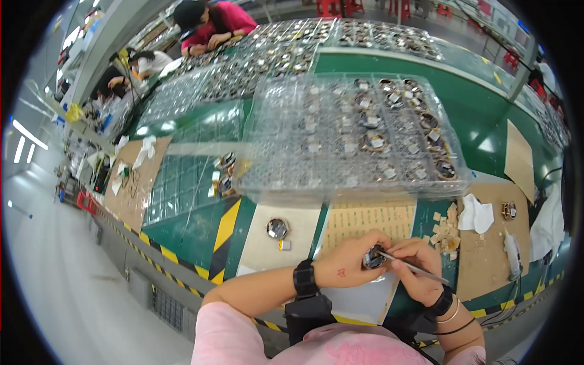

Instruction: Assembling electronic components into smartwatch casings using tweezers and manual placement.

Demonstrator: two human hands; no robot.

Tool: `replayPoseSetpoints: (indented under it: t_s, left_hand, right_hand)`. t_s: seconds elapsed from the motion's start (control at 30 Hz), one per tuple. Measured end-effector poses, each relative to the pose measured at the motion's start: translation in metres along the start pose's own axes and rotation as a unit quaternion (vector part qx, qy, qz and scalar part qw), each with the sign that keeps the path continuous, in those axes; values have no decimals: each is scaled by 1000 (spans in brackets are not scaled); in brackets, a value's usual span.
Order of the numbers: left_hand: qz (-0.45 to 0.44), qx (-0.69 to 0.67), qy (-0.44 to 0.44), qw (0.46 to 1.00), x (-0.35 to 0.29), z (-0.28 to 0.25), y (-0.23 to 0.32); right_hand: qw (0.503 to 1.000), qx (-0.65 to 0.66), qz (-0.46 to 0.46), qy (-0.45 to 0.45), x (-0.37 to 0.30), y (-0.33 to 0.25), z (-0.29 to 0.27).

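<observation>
Over the near edge of the bench, my left hand (347, 263) grips a small round electronic assembly (371, 259) with a dark, shiny middle. Metal tweezers (431, 275) lie pinched in my right hand (420, 260), their tip touching or very close to the assembly. Fingers hide part of it. Left of my hands, a similar round assembly (277, 228) rests on a pale sheet, with a small silver battery cell (285, 245) below it. Just beyond my hands lies a tan sheet (347, 234) with rows of green marks.
Stacked clear plastic trays (274, 176) hold many round assemblies. Right of my hands are tan paper scraps (447, 237), a white cloth (476, 214) and a white corded tool (513, 255) on brown board (480, 274). A person in pink (231, 18) works at the far left.
</observation>
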State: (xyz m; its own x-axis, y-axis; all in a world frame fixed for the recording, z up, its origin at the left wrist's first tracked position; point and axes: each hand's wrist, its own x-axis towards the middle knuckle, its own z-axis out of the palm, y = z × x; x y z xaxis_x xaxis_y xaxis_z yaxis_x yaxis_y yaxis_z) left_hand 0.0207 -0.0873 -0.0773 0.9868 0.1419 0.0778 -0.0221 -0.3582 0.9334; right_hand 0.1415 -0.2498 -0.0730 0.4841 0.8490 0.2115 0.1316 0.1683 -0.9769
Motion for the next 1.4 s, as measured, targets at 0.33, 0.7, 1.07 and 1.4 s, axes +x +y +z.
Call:
replayPoseSetpoints:
  t_s: [0.33,0.7,1.07,1.4]
  left_hand:
    - [-32,-22,-16,999,3,-1,5]
    - [40,28,62,997,-2,5,-5]
    - [-38,-13,23,999,6,-2,-1]
    - [-30,-5,25,999,6,1,-1]
  right_hand:
    - [996,-76,-29,-23,5,-4,-5]
    - [994,-92,-56,-3,2,4,-1]
    - [998,-52,6,-31,5,4,-4]
    - [988,-140,-47,-34,9,0,-7]
